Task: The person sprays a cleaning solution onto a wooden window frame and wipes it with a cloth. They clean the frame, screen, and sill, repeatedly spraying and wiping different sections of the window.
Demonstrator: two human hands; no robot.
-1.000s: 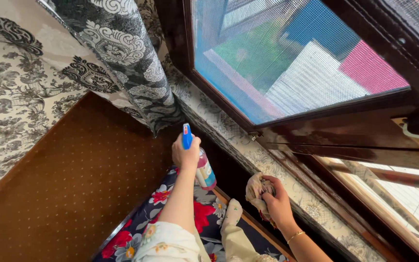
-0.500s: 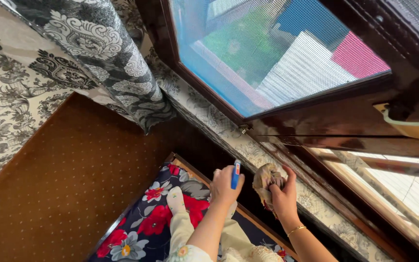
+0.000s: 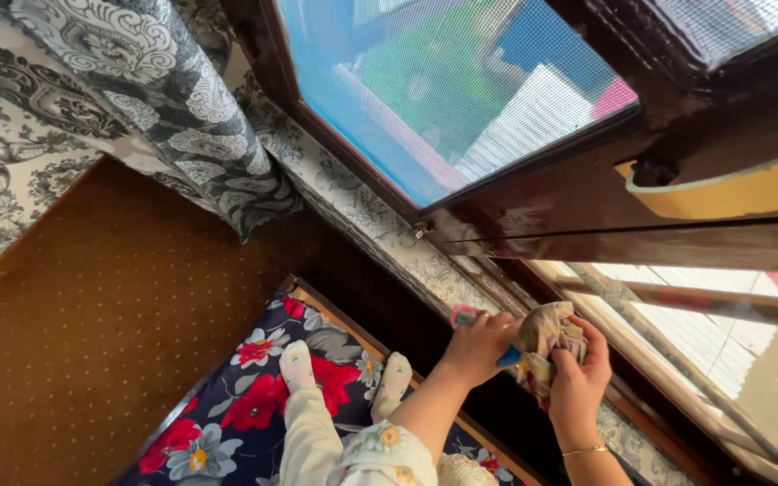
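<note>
Head view: left hand (image 3: 479,346) is closed around a spray bottle (image 3: 464,317), just below the patterned windowsill (image 3: 380,229). Right hand (image 3: 578,378) clutches a crumpled cloth (image 3: 547,337), touching the bottle's blue tip, below the same sill.

Dark brown glossy wooden window frame (image 3: 533,225), blue-tinted mesh screen (image 3: 443,90), black-and-white damask fabric curtain (image 3: 164,108), brown dotted carpet (image 3: 83,342), navy mattress with red and grey flowers (image 3: 254,396), beige mottled crumpled cloth (image 3: 547,337).
</note>
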